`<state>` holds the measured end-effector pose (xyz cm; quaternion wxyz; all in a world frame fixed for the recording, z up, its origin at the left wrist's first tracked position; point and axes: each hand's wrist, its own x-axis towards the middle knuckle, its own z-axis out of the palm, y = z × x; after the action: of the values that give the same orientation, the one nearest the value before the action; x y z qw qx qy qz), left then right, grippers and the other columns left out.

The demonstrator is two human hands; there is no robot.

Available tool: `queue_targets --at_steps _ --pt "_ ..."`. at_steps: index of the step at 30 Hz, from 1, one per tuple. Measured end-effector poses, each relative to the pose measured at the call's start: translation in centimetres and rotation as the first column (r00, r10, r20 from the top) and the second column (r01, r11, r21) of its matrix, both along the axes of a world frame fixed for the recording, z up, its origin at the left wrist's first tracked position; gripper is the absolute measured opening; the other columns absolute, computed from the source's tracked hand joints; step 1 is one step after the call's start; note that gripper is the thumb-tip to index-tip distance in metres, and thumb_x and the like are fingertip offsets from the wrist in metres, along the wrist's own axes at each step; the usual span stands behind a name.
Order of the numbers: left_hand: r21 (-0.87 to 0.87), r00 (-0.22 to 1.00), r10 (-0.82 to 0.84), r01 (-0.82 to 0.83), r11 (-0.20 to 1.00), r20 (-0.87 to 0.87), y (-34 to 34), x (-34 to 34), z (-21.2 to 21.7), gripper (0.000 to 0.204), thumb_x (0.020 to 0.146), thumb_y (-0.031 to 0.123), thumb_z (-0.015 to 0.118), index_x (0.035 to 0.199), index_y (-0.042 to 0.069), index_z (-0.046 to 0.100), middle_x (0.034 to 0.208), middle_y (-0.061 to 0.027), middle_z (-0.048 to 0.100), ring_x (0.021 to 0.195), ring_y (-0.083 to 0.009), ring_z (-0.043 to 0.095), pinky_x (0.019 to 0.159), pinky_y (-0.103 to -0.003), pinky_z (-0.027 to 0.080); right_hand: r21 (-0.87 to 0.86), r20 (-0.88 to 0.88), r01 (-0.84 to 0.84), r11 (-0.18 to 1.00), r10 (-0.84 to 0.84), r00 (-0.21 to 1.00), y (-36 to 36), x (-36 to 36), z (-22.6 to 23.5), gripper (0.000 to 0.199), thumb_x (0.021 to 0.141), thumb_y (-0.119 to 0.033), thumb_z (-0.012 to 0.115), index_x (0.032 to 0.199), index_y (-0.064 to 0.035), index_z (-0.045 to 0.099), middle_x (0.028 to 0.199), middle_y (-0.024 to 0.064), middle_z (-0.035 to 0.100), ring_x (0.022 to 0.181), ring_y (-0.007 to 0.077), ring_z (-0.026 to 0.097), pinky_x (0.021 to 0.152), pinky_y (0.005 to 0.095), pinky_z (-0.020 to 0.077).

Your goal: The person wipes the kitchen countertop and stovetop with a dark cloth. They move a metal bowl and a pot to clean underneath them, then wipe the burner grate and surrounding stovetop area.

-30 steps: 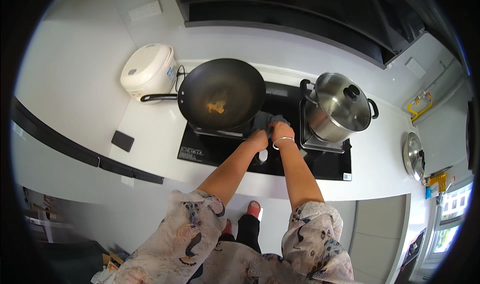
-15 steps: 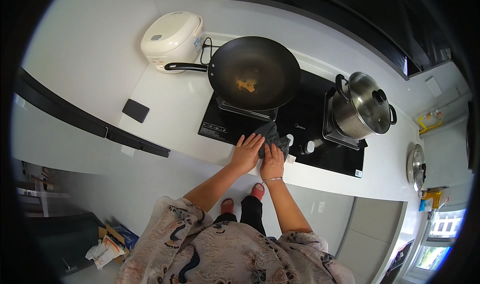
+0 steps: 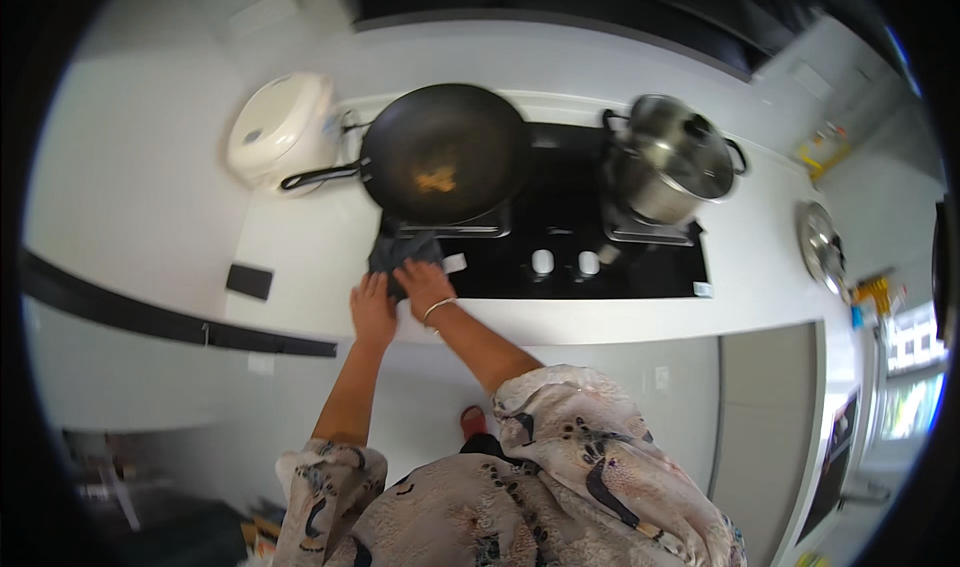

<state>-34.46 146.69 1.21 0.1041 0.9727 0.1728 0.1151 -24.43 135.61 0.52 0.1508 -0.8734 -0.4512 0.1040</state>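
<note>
A dark grey cloth (image 3: 405,253) lies bunched on the front left corner of the black gas stove (image 3: 550,267), just in front of the wok. My right hand (image 3: 426,285), with a bracelet at the wrist, presses on the cloth with fingers spread. Beside it, my left hand (image 3: 373,309) rests at the cloth's near left edge, fingers stretched out over the counter's front. A small white patch (image 3: 455,263) shows right of the cloth; its kind is unclear. The black wok (image 3: 450,142) sits on the left burner, with brownish bits (image 3: 436,179) in it and its handle pointing left.
On the right burner stands a lidded steel pot (image 3: 665,172). Two white-topped knobs (image 3: 543,261) sit at the stove's front. A cream rice cooker (image 3: 285,132) and a dark flat rectangle (image 3: 249,281) are on the counter at left. A pot lid (image 3: 820,247) lies far right.
Both hands and the cloth have moved left along the stove's front, from beside the knobs to its left corner. The view has shifted too, and the picture is blurrier.
</note>
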Motion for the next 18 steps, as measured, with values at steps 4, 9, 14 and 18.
queue_targets --at_steps 4,9,14,18 --pt "0.032 0.989 -0.135 0.133 0.991 0.066 -3.9 -0.4 -0.2 0.049 0.077 0.009 0.065 0.122 -0.003 0.053 0.128 -0.0194 0.053 0.127 -0.0357 0.043 0.104 -0.052 0.031 0.276 0.035 0.090 0.957 -0.103 0.994 -6.1 -1.4 -0.9 0.045 0.085 -0.009 0.049 0.129 -0.0132 0.053 0.142 0.0123 0.043 0.129 0.0292 0.041 0.111 0.0415 0.0265" --pt "-0.061 0.932 -0.360 0.362 0.930 0.051 -12.3 -1.9 -0.3 0.056 0.077 0.017 0.067 0.129 0.002 0.050 0.130 -0.0171 0.050 0.128 -0.0349 0.041 0.106 -0.052 0.029 0.438 0.116 0.173 0.882 -0.246 0.962 -17.4 -3.7 -1.9 0.042 0.078 -0.005 0.054 0.118 -0.0108 0.062 0.132 0.0141 0.053 0.123 0.0321 0.047 0.106 0.0434 0.0338" --pt "-0.134 0.862 -0.506 0.503 0.854 0.008 -19.3 -2.1 0.2 0.060 0.079 0.020 0.067 0.134 0.008 0.047 0.135 -0.0160 0.047 0.131 -0.0338 0.037 0.110 -0.051 0.024 0.419 0.143 0.320 0.850 -0.410 0.901 -25.7 -6.2 -0.5 0.045 0.075 0.000 0.060 0.118 -0.0105 0.061 0.128 0.0143 0.055 0.117 0.0344 0.050 0.102 0.0430 0.0384" --pt "-0.159 0.810 -0.581 0.565 0.809 -0.077 -23.5 -0.9 0.4 0.065 0.080 0.022 0.067 0.139 0.009 0.042 0.138 -0.0176 0.044 0.133 -0.0343 0.036 0.111 -0.051 0.022 0.355 0.097 0.420 0.835 -0.480 0.872 -30.5 -6.1 -0.9 0.043 0.078 -0.003 0.056 0.119 -0.0112 0.062 0.131 0.0130 0.054 0.122 0.0333 0.048 0.105 0.0426 0.0353"
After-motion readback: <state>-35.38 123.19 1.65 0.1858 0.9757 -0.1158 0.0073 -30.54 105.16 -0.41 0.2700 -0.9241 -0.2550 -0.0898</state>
